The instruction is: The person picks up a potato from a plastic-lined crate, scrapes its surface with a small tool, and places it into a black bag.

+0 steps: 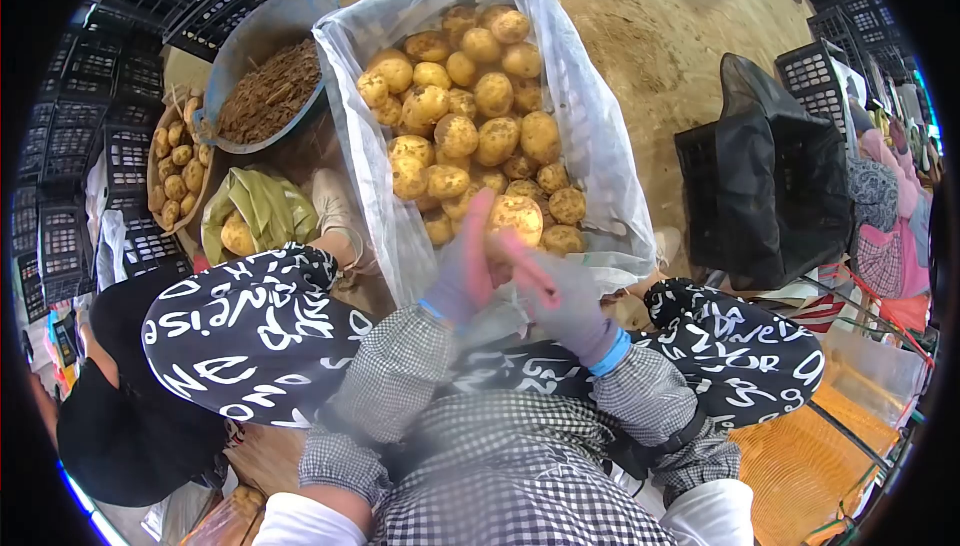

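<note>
My left hand [466, 271], in a grey glove with pink fingers, is held upright with its fingers stretched out and nothing in it. Crossing toward it from the right is my right hand [562, 294], gloved alike, its fingers extended and slightly smeared by motion. The two hands overlap at the fingers, over the near end of a black crate lined with a white plastic bag [590, 116]. Just beyond the fingertips lies a large pale potato [515, 220]. Behind it, many soil-marked potatoes [455, 136] fill the bag.
Left of the crate stand a blue tub [213, 111] of brown debris, a basket of potatoes [180, 171] and a green sack [262, 208] with a potato. A black-lined crate [765, 181] stands right. Stacked black crates [60, 146] line the far left. A person [880, 196] sits far right.
</note>
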A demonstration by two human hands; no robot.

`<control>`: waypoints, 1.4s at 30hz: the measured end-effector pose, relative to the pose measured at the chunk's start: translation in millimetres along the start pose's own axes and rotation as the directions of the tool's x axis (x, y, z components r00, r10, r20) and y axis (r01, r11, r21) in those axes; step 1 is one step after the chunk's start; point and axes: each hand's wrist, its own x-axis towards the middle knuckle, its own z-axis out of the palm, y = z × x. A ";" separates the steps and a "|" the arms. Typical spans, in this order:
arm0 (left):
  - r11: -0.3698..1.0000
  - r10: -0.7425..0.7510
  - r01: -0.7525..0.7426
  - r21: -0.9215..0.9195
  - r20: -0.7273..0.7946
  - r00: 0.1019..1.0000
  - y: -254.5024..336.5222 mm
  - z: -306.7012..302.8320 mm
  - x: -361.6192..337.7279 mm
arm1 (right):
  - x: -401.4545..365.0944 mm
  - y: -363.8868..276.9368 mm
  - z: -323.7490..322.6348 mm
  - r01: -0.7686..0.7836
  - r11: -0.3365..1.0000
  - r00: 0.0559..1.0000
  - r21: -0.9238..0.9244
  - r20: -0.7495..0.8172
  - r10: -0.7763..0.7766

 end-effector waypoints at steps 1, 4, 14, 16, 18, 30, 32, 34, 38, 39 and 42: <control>1.000 -0.005 0.005 -0.017 0.016 1.000 -2.4 -3.3 2.0 | -1.5 -7.9 -2.3 0.004 0.993 0.997 -0.120 0.080 0.006; 1.000 -0.003 0.000 0.030 0.101 0.995 6.4 -4.6 0.9 | 8.1 -28.3 -10.9 -0.203 0.975 0.977 0.086 -0.048 0.207; 0.997 0.074 -0.076 0.002 0.190 0.979 11.0 5.8 -7.3 | 10.3 1.4 -21.8 -0.142 0.989 0.965 0.041 -0.217 0.148; 0.998 0.052 -0.056 0.017 0.180 0.982 13.1 2.5 -5.7 | 18.0 3.1 -27.8 -0.225 0.961 0.905 0.161 -0.331 0.268; 0.998 0.048 -0.054 0.032 0.182 0.982 13.6 5.4 -6.4 | 25.2 -2.8 -29.4 -0.111 0.993 0.934 -0.028 -0.345 0.094; 0.974 0.068 -0.100 0.202 0.158 0.985 1.6 0.3 1.5 | 29.0 9.4 -33.6 -0.327 0.872 0.839 0.365 -0.313 0.446; 0.995 0.014 -0.033 0.098 0.192 0.981 6.8 2.5 -0.7 | 25.2 7.4 -30.8 -0.124 0.990 0.939 0.069 -0.315 0.139; 0.984 0.007 -0.053 0.169 0.261 0.965 8.9 -4.7 3.6 | 27.0 -8.1 -24.8 0.077 0.981 0.964 -0.177 -0.237 -0.119; 0.967 0.081 -0.115 0.228 0.153 0.985 6.3 15.0 -8.7 | 17.8 14.4 -18.1 -0.112 0.987 0.965 -0.119 -0.251 0.079; 0.950 0.136 -0.183 0.253 0.192 0.972 7.1 15.4 -10.3 | 16.6 23.7 -23.1 -0.077 0.974 0.969 -0.211 -0.247 0.023; 0.853 0.311 -0.414 0.319 0.326 0.893 10.3 19.0 -15.3 | 13.7 34.1 -16.5 -0.305 0.918 0.918 0.254 -0.177 0.354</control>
